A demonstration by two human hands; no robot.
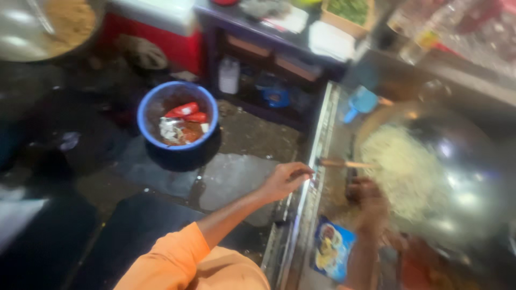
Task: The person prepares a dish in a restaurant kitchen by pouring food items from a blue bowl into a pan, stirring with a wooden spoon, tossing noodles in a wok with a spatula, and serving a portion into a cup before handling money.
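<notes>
A large steel wok at the right holds a heap of pale noodles. My left hand, on an arm in an orange sleeve, reaches over the metal counter edge. Its fingers are curled at the end of a wooden-handled utensil that points into the noodles. My right hand is blurred at the near rim of the wok, next to a dark upright handle. Whether it grips anything is hidden by blur.
A blue bucket with red wrappers and scraps stands on the wet floor at the left. Behind it are a red and white cooler and a dark shelf table with a white bottle. A blue scoop and a blue packet lie by the wok.
</notes>
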